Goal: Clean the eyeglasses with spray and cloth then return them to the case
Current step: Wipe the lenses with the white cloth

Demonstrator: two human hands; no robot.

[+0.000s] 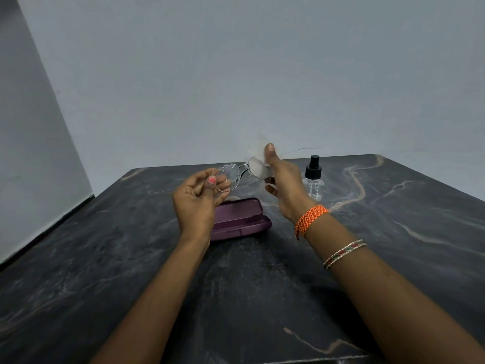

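Thin metal-framed eyeglasses (232,172) are held up above the dark marble table (157,271). My left hand (198,199) pinches the rim of the left lens between thumb and fingers. My right hand (282,183) pinches a pale, thin cloth (258,151) around the right lens, thumb on the near side. One temple arm sticks out to the right past the cloth. A purple eyeglass case (242,219) lies open on the table below my hands. The clear spray bottle (313,179) with a black pump top stands upright just right of my right hand.
A grey wall rises behind the table's far edge. The table's left edge runs diagonally beside another wall. An orange woven band and thin bangles circle my right wrist and forearm.
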